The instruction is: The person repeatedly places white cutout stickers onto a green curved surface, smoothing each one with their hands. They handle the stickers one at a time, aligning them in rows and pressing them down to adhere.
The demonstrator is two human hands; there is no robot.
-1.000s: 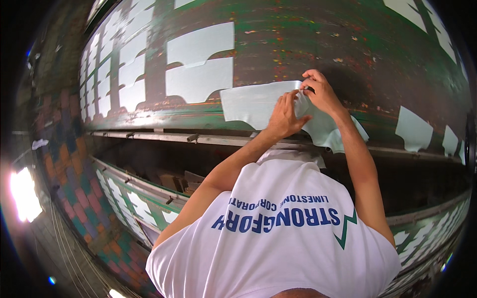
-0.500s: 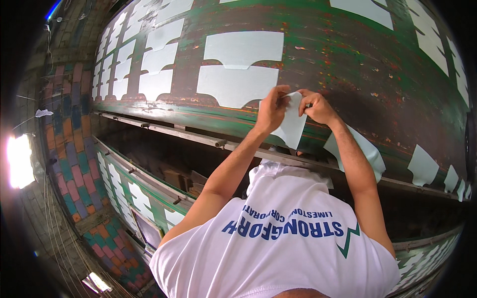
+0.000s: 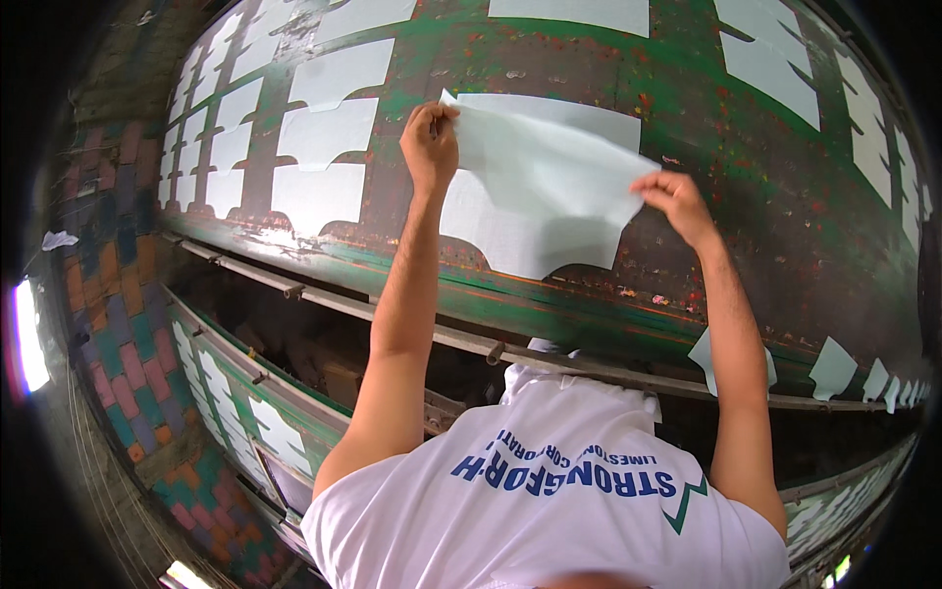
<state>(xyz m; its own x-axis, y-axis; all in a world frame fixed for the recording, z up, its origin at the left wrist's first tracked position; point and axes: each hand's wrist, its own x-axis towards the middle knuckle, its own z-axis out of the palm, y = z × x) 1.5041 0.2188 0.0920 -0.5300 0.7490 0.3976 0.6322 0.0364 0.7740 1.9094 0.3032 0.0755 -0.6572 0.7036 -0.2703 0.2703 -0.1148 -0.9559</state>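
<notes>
A thin pale fabric panel stretches slantwise between my hands, its left end higher in the picture than its right. My left hand is closed, pinching the panel's upper left corner. At the opposite corner, my right hand pinches the cloth between thumb and fingers. The panel hangs above two flat white cut panels, hiding much of both; the far panel shows along its top and right, the near panel along its curved lower edge. They lie on the long dark table, stained green and brown.
Rows of similar white panels cover the table to the left, with more at the far right. Several pieces drape over the near edge, along a metal rail. Another printing table stands lower left.
The fabric panel was gathered between my close-set hands near the table edge. Now my hands are wide apart and farther forward, with the panel spread over the two lying pieces. The view has shifted.
</notes>
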